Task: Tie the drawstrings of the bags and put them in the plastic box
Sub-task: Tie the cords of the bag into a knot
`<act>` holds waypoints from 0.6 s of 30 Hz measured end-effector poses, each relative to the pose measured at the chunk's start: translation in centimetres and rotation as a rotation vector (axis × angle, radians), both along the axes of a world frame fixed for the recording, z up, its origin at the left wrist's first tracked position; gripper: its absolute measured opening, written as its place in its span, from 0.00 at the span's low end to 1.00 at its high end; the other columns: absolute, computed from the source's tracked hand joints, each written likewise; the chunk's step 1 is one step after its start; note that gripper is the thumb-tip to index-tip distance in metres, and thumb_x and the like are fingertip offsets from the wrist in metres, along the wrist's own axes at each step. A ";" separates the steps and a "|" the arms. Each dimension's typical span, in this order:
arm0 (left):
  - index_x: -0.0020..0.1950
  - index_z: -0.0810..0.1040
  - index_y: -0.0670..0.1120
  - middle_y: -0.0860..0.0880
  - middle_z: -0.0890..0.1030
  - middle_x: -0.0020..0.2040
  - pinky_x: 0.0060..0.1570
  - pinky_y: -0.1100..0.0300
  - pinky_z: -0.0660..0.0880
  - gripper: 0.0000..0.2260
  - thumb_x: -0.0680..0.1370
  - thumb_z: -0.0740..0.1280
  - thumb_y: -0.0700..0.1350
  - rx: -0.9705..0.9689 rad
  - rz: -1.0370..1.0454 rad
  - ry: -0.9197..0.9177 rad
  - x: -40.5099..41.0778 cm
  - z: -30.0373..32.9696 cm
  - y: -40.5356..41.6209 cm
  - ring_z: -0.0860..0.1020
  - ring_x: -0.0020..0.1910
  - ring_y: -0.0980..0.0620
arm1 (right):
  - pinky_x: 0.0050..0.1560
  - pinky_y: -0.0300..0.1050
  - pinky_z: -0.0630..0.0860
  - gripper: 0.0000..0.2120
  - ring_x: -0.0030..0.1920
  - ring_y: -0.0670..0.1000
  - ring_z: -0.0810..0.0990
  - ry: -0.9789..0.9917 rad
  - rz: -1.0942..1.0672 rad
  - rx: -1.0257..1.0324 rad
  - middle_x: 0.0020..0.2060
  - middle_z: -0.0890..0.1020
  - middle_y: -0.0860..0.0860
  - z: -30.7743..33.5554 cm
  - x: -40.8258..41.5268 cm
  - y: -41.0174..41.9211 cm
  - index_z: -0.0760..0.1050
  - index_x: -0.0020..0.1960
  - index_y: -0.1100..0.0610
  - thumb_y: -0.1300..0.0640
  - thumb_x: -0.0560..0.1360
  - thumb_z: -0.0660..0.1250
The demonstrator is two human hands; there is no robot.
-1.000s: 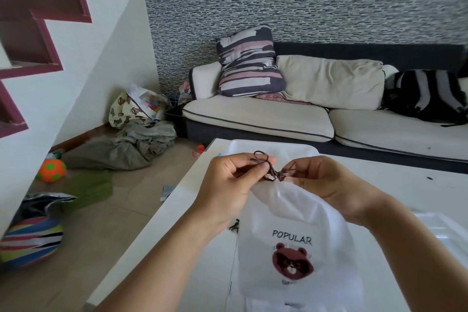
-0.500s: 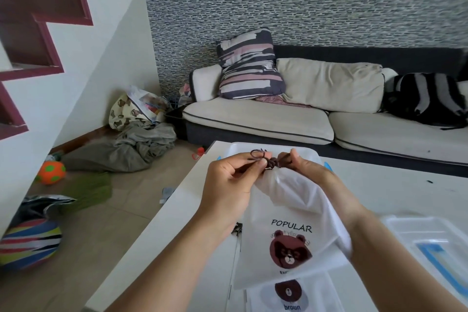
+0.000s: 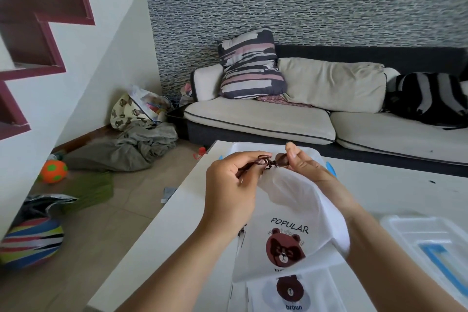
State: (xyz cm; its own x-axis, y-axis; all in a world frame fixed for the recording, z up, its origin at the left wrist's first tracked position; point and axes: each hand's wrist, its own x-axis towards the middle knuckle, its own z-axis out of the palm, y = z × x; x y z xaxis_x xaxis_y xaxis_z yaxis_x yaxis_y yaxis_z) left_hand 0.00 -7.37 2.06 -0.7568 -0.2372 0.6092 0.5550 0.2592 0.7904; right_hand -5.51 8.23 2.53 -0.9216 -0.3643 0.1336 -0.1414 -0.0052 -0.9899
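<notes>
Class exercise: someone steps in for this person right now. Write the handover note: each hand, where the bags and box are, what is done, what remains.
Left hand: pinches the brown drawstring at the bag's gathered mouth.
Right hand: pinches the cord's other side.
Bag: held up over the table, with loops formed at the mouth; whether the knot is tight is unclear.
Second bag: flat on the table beneath.
Box: right of the arms.
Left: finish the knot, box the bag, do the next.
</notes>
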 end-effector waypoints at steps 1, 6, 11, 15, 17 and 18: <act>0.48 0.85 0.52 0.59 0.86 0.45 0.50 0.70 0.76 0.15 0.77 0.69 0.32 0.009 -0.009 -0.006 0.0 0.0 0.0 0.84 0.48 0.62 | 0.32 0.34 0.76 0.09 0.28 0.44 0.81 -0.059 0.024 -0.041 0.31 0.83 0.46 0.7 0.4 -0.1 0.75 0.49 0.57 0.51 0.81 0.62; 0.49 0.86 0.48 0.57 0.87 0.46 0.50 0.70 0.76 0.11 0.78 0.69 0.33 0.019 -0.030 -0.032 -0.2 0.0 -0.2 0.84 0.48 0.61 | 0.39 0.29 0.75 0.12 0.33 0.37 0.82 -0.175 0.162 -0.127 0.29 0.82 0.39 1.3 0.0 1.3 0.74 0.48 0.52 0.44 0.78 0.59; 0.50 0.87 0.48 0.56 0.87 0.45 0.48 0.69 0.76 0.12 0.78 0.69 0.33 -0.044 -0.074 -0.035 -0.1 -0.2 -0.4 0.84 0.47 0.60 | 0.44 0.37 0.79 0.18 0.43 0.51 0.86 -0.041 0.206 -0.063 0.43 0.87 0.56 2.6 2.4 1.5 0.81 0.57 0.65 0.55 0.71 0.70; 0.51 0.87 0.44 0.54 0.87 0.47 0.53 0.65 0.78 0.09 0.78 0.70 0.33 -0.029 -0.119 -0.074 -0.3 -0.6 -0.3 0.84 0.50 0.58 | 0.45 0.41 0.79 0.05 0.41 0.49 0.83 0.098 0.072 0.247 0.44 0.87 0.56 3.4 2.7 1.4 0.87 0.48 0.55 0.61 0.73 0.75; 0.52 0.87 0.43 0.52 0.87 0.48 0.54 0.63 0.79 0.08 0.78 0.70 0.34 0.008 -0.139 -0.101 -0.4 -0.7 -0.2 0.85 0.51 0.56 | 0.41 0.43 0.79 0.05 0.36 0.49 0.80 0.093 0.053 0.284 0.40 0.87 0.56 3.4 2.9 1.3 0.87 0.46 0.55 0.62 0.74 0.74; 0.53 0.86 0.42 0.52 0.87 0.49 0.54 0.62 0.79 0.08 0.78 0.70 0.34 0.040 -0.154 -0.119 -0.5 -0.7 -0.2 0.85 0.51 0.55 | 0.38 0.41 0.78 0.04 0.35 0.49 0.79 0.076 0.047 0.261 0.37 0.86 0.56 3.5 3.0 1.2 0.87 0.46 0.57 0.63 0.74 0.74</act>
